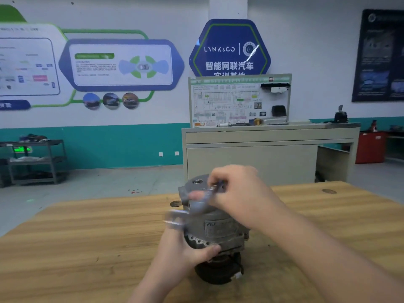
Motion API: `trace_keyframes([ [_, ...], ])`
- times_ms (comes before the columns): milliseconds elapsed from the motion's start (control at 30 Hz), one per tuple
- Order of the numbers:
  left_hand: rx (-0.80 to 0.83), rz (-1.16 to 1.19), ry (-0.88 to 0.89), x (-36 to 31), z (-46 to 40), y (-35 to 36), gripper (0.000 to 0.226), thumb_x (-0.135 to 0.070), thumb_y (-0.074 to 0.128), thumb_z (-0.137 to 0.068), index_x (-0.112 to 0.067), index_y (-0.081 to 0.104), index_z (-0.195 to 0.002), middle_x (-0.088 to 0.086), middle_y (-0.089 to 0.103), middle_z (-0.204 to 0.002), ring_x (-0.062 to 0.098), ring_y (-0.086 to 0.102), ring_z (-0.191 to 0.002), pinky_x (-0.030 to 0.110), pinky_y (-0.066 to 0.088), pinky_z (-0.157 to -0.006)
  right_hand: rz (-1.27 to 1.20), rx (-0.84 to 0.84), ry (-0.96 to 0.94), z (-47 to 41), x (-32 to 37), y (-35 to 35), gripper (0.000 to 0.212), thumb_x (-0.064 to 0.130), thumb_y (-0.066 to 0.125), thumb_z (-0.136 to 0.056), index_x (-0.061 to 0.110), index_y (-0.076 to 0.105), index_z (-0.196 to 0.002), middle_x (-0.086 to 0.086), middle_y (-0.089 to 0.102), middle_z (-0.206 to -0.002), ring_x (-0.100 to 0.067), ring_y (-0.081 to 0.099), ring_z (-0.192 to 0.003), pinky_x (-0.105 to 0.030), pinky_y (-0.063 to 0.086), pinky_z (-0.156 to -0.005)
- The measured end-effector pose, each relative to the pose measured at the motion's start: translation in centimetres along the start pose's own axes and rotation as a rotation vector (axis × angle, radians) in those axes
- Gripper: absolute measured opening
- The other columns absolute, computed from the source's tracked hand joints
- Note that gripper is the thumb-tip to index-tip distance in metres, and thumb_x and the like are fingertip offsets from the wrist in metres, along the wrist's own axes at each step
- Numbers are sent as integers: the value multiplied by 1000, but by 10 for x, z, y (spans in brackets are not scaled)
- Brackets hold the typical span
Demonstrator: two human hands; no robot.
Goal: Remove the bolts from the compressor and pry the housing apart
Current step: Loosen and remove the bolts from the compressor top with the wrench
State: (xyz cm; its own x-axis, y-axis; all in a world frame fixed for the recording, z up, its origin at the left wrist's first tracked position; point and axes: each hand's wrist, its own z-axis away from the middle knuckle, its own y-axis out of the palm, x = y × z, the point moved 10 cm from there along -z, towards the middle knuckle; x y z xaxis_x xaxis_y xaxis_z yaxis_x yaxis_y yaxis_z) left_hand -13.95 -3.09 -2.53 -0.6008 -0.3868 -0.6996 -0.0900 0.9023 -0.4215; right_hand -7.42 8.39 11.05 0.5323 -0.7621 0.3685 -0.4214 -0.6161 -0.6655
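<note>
A grey metal compressor [218, 228] lies on its side on the wooden table [87, 237], its black pulley end [218, 270] toward me. My left hand [185, 248] grips the housing at its near left flange, thumb across the front. My right hand [238, 193] is curled round a silver wrench [203, 200] above the far end of the housing. The wrench is blurred and slants down to the left, its lower end [175, 217] by my left hand. A bolt head [197, 181] shows on the far end face.
A small dark round mark [329, 191] sits on the table at the far right, another round piece [175, 203] just left of the compressor. Beyond the table stand a grey bench [271, 145] with a wiring display board, a shelf cart [35, 160] at left and a red cabinet [370, 147] at right.
</note>
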Motion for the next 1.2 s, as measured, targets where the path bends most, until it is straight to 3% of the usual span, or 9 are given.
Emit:
trace_keyframes([
  [133, 10, -52, -15, 0, -2, 4, 84, -71, 78, -42, -45, 49, -116, -23, 50, -110, -18, 43, -105, 2, 36, -83, -751, -334, 239, 44, -75, -26, 31, 50, 56, -88, 27, 75, -81, 4, 53, -49, -8, 50, -46, -19, 41, -43],
  [267, 11, -68, -10, -2, -3, 4, 86, -73, 77, -42, -46, 47, -118, -26, 48, -111, -18, 43, -107, 10, 40, -88, -1115, -356, 736, 29, -140, 1, 25, 26, 65, -89, 6, 68, -75, 2, 42, -43, -8, 37, -35, -18, 28, -32],
  [433, 14, -61, -22, 0, -3, 4, 93, -68, 80, -42, -39, 50, -125, -21, 51, -114, -8, 50, -107, 23, 45, -96, -545, -34, 795, -30, -127, -3, 27, 27, 77, -80, 6, 65, -70, 8, 43, -33, -3, 33, -28, -15, 26, -30],
  [600, 6, -41, -27, 3, -2, 2, 92, -69, 79, -41, -40, 50, -124, -22, 52, -114, -10, 51, -107, 13, 43, -89, 209, 201, 338, -73, -38, 19, 14, 22, 72, -78, 9, 68, -81, -2, 56, -61, -16, 52, -50, -19, 41, -45],
  [700, 12, -28, -35, 5, -1, 1, 90, -68, 80, -43, -38, 51, -124, -20, 54, -114, -13, 49, -106, 7, 41, -85, 286, 129, 106, -46, -8, 21, 18, 38, 67, -77, 20, 68, -78, 1, 63, -74, -21, 60, -73, -31, 52, -65],
  [900, 27, -10, -19, 2, -1, 4, 79, -64, 83, -45, -49, 49, -115, -24, 52, -113, -15, 49, -108, 5, 40, -86, -216, -178, 15, 22, -34, -25, 55, 76, 42, -79, 26, 64, -70, 9, 59, -64, -3, 54, -59, -17, 40, -51],
  [1000, 86, 7, -73, 2, 0, 7, 88, -67, 80, -43, -48, 43, -120, -18, 45, -121, -10, 46, -116, 12, 41, -98, -900, -226, 284, 30, -84, -24, 36, 49, 58, -82, 16, 74, -79, 2, 58, -57, -8, 52, -50, -17, 37, -42],
  [1100, 102, 26, -141, -5, 4, -6, 112, -75, 67, -50, -45, 15, -145, -12, 17, -153, 8, 23, -143, 37, 25, -119, -1329, -292, 600, 30, -123, -2, 14, 15, 69, -74, 7, 58, -73, -4, 54, -50, -9, 48, -39, -17, 32, -33],
  [1200, -147, 56, -16, -55, -2, -45, 74, -83, 42, -69, -59, 24, -136, -26, 18, -153, -8, 16, -142, 25, 21, -115, -1459, -266, 799, 24, -138, 12, 19, 8, 70, -79, 8, 55, -67, -1, 50, -46, -5, 44, -34, -14, 29, -29],
])
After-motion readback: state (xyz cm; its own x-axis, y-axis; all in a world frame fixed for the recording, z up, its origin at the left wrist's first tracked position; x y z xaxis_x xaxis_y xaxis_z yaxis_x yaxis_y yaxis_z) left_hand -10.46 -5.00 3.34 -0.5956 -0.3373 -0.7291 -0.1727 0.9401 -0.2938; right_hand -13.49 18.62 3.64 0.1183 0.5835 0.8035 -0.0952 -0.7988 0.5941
